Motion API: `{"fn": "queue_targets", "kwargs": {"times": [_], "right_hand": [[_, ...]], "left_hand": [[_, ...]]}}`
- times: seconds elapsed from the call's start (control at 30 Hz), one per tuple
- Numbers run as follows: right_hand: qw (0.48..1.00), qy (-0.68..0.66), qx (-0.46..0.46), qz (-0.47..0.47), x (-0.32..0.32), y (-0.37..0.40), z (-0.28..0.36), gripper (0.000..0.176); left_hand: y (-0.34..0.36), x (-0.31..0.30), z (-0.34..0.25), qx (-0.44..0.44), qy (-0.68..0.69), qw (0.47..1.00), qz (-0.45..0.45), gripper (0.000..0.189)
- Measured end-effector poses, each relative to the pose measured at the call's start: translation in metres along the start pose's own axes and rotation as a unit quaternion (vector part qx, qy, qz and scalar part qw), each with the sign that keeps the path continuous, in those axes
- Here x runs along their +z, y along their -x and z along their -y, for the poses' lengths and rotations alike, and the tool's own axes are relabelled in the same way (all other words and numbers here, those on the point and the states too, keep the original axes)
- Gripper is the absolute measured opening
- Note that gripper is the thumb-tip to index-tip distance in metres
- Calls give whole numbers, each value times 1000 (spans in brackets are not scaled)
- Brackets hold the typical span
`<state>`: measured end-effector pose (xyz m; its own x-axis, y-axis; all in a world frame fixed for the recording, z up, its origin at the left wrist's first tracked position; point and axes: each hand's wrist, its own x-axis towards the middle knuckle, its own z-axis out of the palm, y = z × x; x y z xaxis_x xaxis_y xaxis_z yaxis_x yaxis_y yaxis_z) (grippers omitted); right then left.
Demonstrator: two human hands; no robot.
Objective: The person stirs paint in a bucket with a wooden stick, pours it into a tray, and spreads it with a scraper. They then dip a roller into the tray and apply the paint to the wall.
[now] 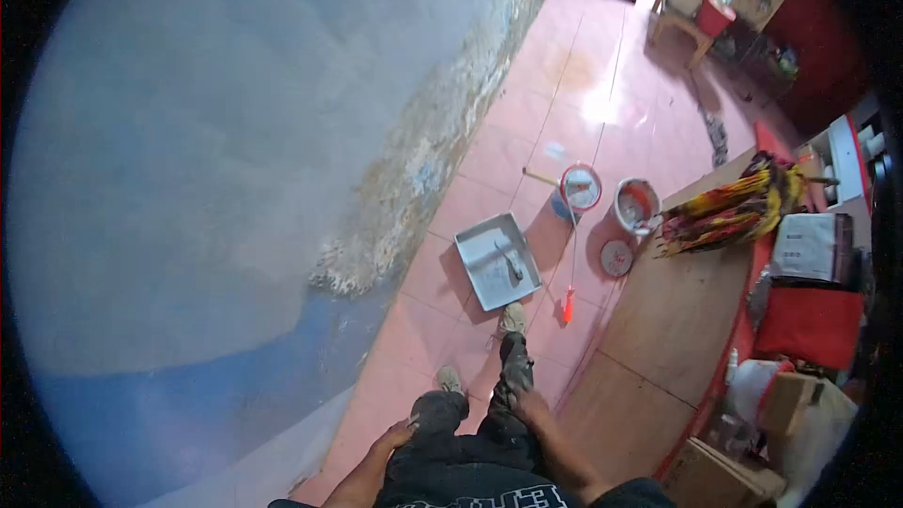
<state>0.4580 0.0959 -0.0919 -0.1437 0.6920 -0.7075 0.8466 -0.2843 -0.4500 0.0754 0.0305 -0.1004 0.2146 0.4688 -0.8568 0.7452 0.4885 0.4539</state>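
My left hand (399,433) lies on my left thigh, its fingers resting on the dark trousers and holding nothing I can see. My right hand (530,406) rests on my right leg near the knee, fingers stretched over the cloth. Ahead of my feet a white tray (478,269) lies on the floor with a handled tool (512,261) in it. Right of the tray stands a red-rimmed bucket (564,203) containing whitish material. A thin rod with an orange handle (568,307) slants from it to the floor. Another stained bucket (625,214) stands beside it.
A blue-grey wall (235,179) with a peeling band (414,160) runs along the left. Pink tiles (499,155) cover the floor. A round lid (616,259) sits by a wooden board (673,320) on the right. Multicoloured cloth (743,205) and boxes (720,475) lie there.
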Motion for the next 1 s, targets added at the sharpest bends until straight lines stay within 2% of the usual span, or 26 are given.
{"fn": "queue_targets", "kwargs": {"times": [0.07,0.1,0.13,0.17,0.2,0.27,0.33,0.37,0.47,0.57,0.77,0.83,0.9,0.97,1.0], "right_hand": [[992,-110,-45,-28,34,46,-29,48],[982,-175,-48,-53,55,66,-47,49],[967,-244,37,-62,38,107,-33,51],[950,-306,50,-28,30,133,-38,45],[952,-302,54,-24,22,154,-43,45],[972,-226,49,-43,14,186,-57,44],[986,-144,44,-66,4,200,-65,44],[991,-108,37,-75,-1,199,-64,43],[996,-6,12,-87,-9,186,-64,42],[990,101,-45,-86,-8,158,-62,41],[939,292,-160,-82,18,112,-69,39],[900,338,-242,-129,30,104,-81,39],[838,366,-345,-213,44,99,-99,38],[889,389,-226,-80,31,107,-62,38],[908,405,-100,48,25,108,-44,38]], "left_hand": [[34,-9,-4,-47,11,997,56,58],[46,-13,4,-40,42,996,64,58],[57,-14,14,-33,72,994,72,57],[69,-9,23,-59,122,990,27,53],[82,-3,25,-85,175,981,-16,49],[115,6,16,-209,333,917,-76,40],[107,33,69,-196,349,910,-106,34],[114,38,78,-201,368,901,-115,33],[119,41,72,-200,424,875,-125,32],[115,43,68,-160,448,869,-138,31],[91,30,51,-26,453,875,-172,29],[70,12,35,-78,366,909,-183,30],[67,3,20,-59,375,904,-196,34],[71,-1,17,-63,368,908,-189,34],[69,-5,12,-57,363,912,-184,35]]}}
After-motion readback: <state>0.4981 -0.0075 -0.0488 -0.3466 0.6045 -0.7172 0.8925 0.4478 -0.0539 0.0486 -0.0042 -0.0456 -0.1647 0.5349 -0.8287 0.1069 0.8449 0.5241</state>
